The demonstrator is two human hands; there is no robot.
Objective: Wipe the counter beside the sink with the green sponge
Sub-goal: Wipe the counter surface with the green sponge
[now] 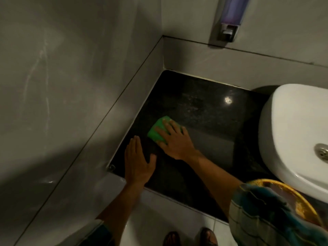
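A green sponge (158, 130) lies flat on the dark speckled counter (204, 107), near its left side by the wall. My right hand (174, 141) presses down on the sponge with fingers spread over its top, covering its right half. My left hand (139, 162) rests flat on the counter close to the front left corner, palm down, fingers together, holding nothing. The white sink (294, 135) stands on the counter's right side, with its metal drain (322, 152) at the frame edge.
Grey tiled walls (71, 86) close the counter in at the left and back. A soap dispenser (229, 20) hangs on the back wall above the sink. Pale floor tiles (159, 219) and my feet show below the counter's front edge. My patterned sleeve (266, 219) fills the lower right.
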